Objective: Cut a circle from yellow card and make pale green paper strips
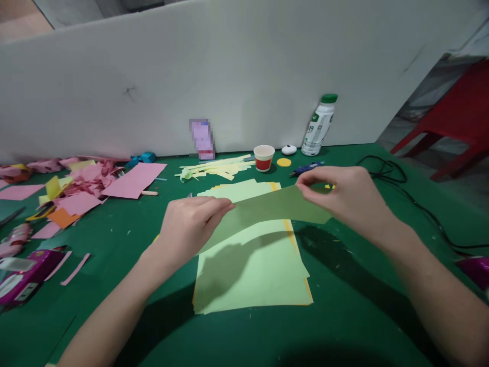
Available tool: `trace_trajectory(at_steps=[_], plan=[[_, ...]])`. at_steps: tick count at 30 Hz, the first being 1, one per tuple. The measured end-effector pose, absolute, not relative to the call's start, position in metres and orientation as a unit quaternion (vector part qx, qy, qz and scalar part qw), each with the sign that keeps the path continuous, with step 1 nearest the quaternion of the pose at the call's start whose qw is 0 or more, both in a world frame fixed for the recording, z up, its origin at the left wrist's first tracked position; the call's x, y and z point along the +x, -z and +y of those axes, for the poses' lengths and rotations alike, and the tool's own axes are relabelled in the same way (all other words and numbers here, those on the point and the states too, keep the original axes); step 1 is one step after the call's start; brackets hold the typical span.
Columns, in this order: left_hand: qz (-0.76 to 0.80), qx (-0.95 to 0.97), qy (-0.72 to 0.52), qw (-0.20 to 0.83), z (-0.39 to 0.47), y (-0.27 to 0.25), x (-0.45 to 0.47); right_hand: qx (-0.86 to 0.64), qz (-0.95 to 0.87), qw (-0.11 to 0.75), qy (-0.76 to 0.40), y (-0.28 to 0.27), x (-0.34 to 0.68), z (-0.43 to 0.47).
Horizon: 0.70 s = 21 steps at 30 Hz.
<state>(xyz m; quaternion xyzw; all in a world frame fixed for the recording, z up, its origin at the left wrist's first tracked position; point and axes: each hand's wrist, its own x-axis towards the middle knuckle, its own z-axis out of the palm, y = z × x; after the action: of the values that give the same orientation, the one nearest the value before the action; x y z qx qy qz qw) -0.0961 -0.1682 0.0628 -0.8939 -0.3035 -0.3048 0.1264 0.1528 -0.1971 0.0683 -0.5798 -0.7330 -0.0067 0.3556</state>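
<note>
A strip of green paper (pixel 267 206) is stretched between my two hands above the table. My left hand (pixel 193 219) pinches its left part along the upper edge. Near the right end, my right hand (pixel 340 196) grips the upper edge between thumb and fingertips. Below the strip lies a stack of light green paper sheets (pixel 248 285), with yellow-orange sheet edges showing along its sides. Shadows of my hands fall across the stack. Behind it are several narrow pale yellow-green paper strips (pixel 219 167).
A red-and-white paper cup (pixel 263 159), a white bottle (pixel 319 126) and a dark blue pen-like tool (pixel 305 169) stand or lie at the back. Pink paper scraps (pixel 89 183) and a purple device (pixel 28 278) are at left. A black cable (pixel 416 204) runs along the right.
</note>
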Motion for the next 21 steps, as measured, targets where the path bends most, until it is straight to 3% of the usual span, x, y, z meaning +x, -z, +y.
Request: trace_trajectory(at_steps=[11, 14, 18, 21], plan=[[-0.33, -0.881, 0.311, 0.135, -0.165, -0.072, -0.109, -0.7, -0.643, 0.305, 0.058, -0.077, 0.202, -0.188], [-0.337, -0.879, 0.311, 0.126, -0.163, -0.076, -0.113, -0.716, -0.611, 0.327, 0.09, -0.075, 0.215, -0.185], [-0.324, -0.901, 0.277, 0.081, -0.16, -0.076, -0.115, -0.619, -0.674, 0.388, 0.11, -0.076, 0.197, -0.192], [-0.306, -0.914, 0.258, 0.072, -0.159, -0.073, -0.113, -0.514, -0.795, 0.315, 0.067, -0.074, 0.169, -0.201]])
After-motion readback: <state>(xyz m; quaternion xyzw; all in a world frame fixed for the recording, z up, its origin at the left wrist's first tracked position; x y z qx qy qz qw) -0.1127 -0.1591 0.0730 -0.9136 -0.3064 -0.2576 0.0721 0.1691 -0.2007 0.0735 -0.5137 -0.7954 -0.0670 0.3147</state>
